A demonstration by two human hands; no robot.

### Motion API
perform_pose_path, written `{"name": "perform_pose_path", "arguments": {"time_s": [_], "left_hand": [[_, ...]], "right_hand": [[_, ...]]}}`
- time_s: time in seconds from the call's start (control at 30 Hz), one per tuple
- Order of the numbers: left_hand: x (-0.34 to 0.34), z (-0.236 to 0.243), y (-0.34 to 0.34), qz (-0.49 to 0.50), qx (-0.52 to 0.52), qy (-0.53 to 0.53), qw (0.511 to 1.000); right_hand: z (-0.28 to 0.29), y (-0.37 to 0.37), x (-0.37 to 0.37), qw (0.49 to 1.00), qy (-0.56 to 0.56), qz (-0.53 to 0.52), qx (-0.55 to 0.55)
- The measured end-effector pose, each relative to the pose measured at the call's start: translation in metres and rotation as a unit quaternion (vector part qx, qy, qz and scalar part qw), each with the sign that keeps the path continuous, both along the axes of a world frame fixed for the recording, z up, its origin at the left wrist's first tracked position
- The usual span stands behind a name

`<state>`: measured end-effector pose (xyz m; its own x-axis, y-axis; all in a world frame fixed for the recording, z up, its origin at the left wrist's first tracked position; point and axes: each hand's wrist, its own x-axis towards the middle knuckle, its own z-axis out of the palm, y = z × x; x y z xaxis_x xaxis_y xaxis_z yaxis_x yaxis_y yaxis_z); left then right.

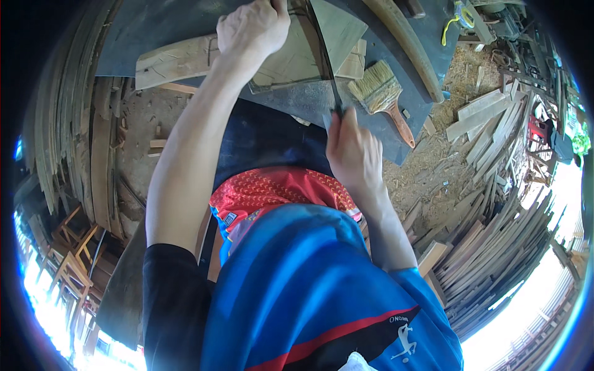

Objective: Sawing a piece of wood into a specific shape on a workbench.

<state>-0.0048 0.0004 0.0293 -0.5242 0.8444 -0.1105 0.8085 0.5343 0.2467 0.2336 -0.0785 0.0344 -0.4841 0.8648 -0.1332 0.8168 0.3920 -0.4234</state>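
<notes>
A dark-topped work table (pixel 167 28) fills the far part of the scene, its near edge close to the person's lap. The long, curved wooden length (pixel 411 52) lies across its right side; a bump there could roll it, since its rounded form gives it little flat bearing. The pale board (pixel 343 31) lies under and beside the tool at the far middle, with no clamp visible on it, so a sideways push might make it skid. The shorter curved piece (pixel 170 63) lies to the left, partly behind the left forearm, which could knock it.

The long dark tool (pixel 335 91) runs from the near edge of the table to the far middle, over the board; whether it touches the wood cannot be told. The right hand (pixel 354 148) has its fingers wrapped around the tool's near end, and a slip of that grasp could swing the tool toward the lap. The left hand (pixel 255 28) is at the far side, fingers curled, but what they grasp cannot be told. The wide brush (pixel 385 99) lies right of the tool, its handle reaching the table's edge, where an elbow could tip it off. The tape measure (pixel 461 15) sits far right, clear of both hands.
</notes>
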Motion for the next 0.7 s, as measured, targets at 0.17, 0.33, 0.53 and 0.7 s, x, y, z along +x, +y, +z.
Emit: {"name": "perform_pose_path", "arguments": {"time_s": [0.17,0.33,0.53,0.7], "left_hand": [[-0.007,-0.012,0.002,-0.142,0.023,0.094,0.985],[-0.01,0.001,0.02,-0.077,-0.082,-0.012,0.994],[-0.022,-0.034,0.024,-0.195,0.008,0.136,0.971],[-0.013,-0.027,0.023,-0.178,-0.027,0.084,0.98]], "right_hand": [[-0.015,0.006,-0.015,0.998,0.046,-0.022,0.037],[-0.01,-0.009,-0.002,0.999,0.034,-0.003,0.037],[-0.022,0.012,-0.029,0.995,0.075,-0.025,0.056],[-0.026,-0.035,0.006,0.997,0.067,-0.026,0.03]]}}
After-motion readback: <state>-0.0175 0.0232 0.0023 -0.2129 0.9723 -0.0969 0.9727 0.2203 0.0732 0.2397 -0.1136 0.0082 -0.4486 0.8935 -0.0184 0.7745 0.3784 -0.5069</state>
